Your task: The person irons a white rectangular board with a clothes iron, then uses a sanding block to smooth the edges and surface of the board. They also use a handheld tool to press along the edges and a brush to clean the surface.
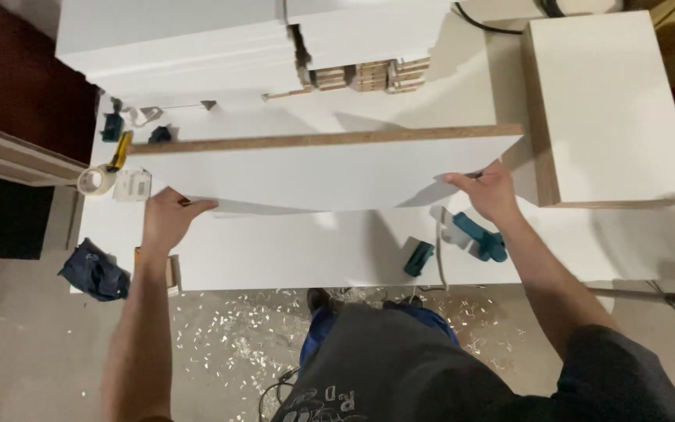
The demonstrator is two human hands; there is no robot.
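A long white laminated board (322, 172) with a raw chipboard far edge lies lifted across the white worktable (298, 254). My left hand (169, 217) grips its near left corner. My right hand (487, 191) holds its near right corner. The board tilts, its near edge raised above the tabletop. Under the right hand, on the table, sit a teal hand tool (474, 234) and a small teal block (419, 258).
A white boxy panel stack (611, 109) stands at the right. More white boards (236, 43) are piled at the back. A tape roll (97, 180), yellow knife (121, 150) and small teal clamp (112, 126) lie at the left. A dark cloth (94, 271) hangs off the table corner. Shavings (236, 328) litter the floor.
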